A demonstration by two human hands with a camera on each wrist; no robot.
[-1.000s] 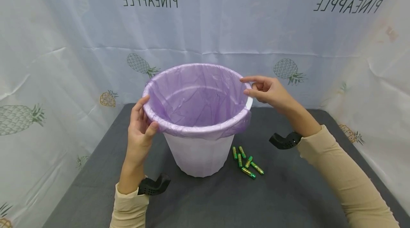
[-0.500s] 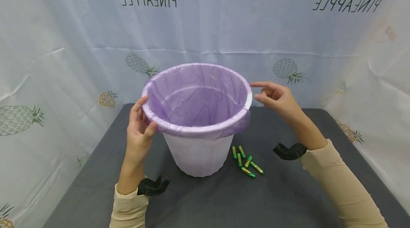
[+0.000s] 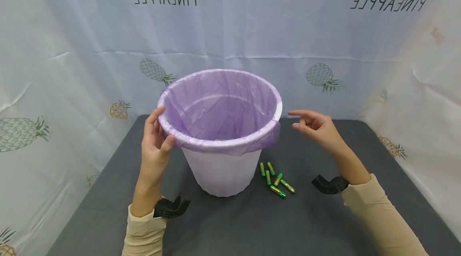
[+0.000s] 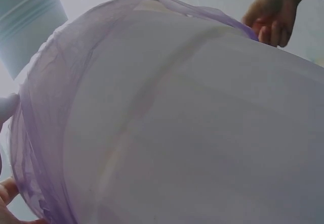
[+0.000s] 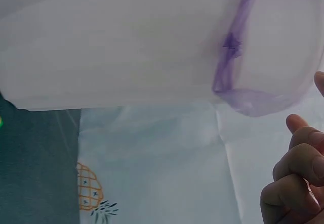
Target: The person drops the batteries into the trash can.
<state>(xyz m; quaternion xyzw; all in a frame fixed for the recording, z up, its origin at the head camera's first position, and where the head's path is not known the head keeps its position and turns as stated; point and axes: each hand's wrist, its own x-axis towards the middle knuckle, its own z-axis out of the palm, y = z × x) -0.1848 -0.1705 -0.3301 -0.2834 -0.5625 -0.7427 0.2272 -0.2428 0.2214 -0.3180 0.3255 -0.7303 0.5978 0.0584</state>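
Note:
A white trash can [image 3: 221,172] stands upright, lined with a purple trash bag [image 3: 219,122] folded over its rim. At the right of the rim, a strip of white plastic shows uncovered. My left hand [image 3: 153,148] grips the rim on its left side, thumb toward the front; in the left wrist view its fingertips [image 4: 9,188] lie against the bag. Off the right side hangs my right hand [image 3: 318,130], index finger extended, the others loosely curled, holding nothing. In the right wrist view, a bunched knot [image 5: 233,46] of the bag shows near that hand.
Several green and gold batteries [image 3: 277,180] lie at the can's right foot. Dark grey cloth [image 3: 230,228] covers the table. A pineapple-print curtain [image 3: 230,28] hangs behind and at both sides. Each wrist wears a black camera mount [image 3: 329,185].
My right hand has let go of the rim and moved away, right and downward. My left hand stays on the rim, and the trash can keeps its place.

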